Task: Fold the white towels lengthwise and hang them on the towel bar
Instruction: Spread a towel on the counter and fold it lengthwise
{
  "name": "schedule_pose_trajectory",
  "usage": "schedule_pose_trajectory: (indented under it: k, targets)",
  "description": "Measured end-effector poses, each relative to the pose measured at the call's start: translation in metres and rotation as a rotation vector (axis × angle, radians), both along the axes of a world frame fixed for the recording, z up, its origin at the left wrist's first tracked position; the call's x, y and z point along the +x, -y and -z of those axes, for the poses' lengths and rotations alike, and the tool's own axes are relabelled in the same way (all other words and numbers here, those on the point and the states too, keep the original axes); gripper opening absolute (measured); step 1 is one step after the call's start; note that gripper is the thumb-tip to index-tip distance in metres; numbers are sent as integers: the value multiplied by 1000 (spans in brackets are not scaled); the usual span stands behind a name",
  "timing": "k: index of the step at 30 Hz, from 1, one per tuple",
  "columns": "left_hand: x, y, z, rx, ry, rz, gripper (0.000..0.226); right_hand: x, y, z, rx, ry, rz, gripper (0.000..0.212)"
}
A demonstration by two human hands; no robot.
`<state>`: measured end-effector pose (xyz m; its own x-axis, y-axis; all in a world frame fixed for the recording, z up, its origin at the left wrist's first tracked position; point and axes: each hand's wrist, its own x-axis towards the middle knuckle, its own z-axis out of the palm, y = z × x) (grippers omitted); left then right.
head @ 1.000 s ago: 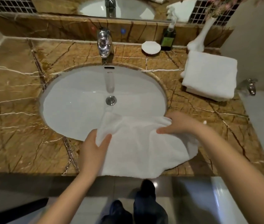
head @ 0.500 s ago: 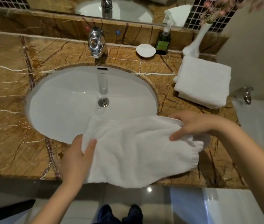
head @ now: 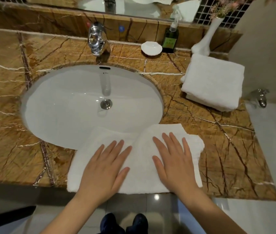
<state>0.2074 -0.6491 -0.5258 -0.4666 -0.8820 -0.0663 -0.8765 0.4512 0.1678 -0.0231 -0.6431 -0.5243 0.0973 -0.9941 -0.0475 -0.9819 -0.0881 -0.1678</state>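
Both hands lie flat, fingers (head: pixel 166 141) spread and grasping nothing: left hand (head: pixel 103 168) and right hand (head: pixel 174 161) press a folded white towel (head: pixel 140 159) on the marble bench (head: pixel 227 149), overlapping the sink (head: pixel 66 107). Folded towels (head: pixel 213 81) sit well apart.

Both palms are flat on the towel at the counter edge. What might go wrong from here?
1. The towel overhangs the counter's front edge; when the left hand and right hand lift, it may slide to the floor.
2. Its far edge droops into the sink, where any water would wet it.
3. The layers look uneven, so the fold may come out crooked.
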Motion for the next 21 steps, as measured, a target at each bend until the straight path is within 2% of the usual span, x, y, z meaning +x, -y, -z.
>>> schedule_pose_trajectory:
  k: [5,7,10,12,14,17,19,21]
  targets:
    - [-14,1,1,1,18,-49,58,-6,7,-3,-25,32,9,56]
    - [-21,0,-2,-2,-10,-47,55,-6,-1,-4,-94,122,184,56]
    - [-33,-2,-5,-62,-97,63,50,-10,-16,-11,-153,362,599,60]
    - [-42,-4,-5,-91,-130,150,56,-17,-18,-18,-147,520,729,69]
    - [-51,-4,-5,-106,-165,185,61,-26,-14,-29,-92,574,797,75]
    - [-64,-2,-6,-114,-300,129,56,-38,-8,-38,6,589,825,74]
    - [-73,5,-15,-24,-440,31,44,-43,-5,-42,27,677,810,67]
    - [-82,18,-30,151,-550,-106,28,-40,-2,-49,36,769,757,59]
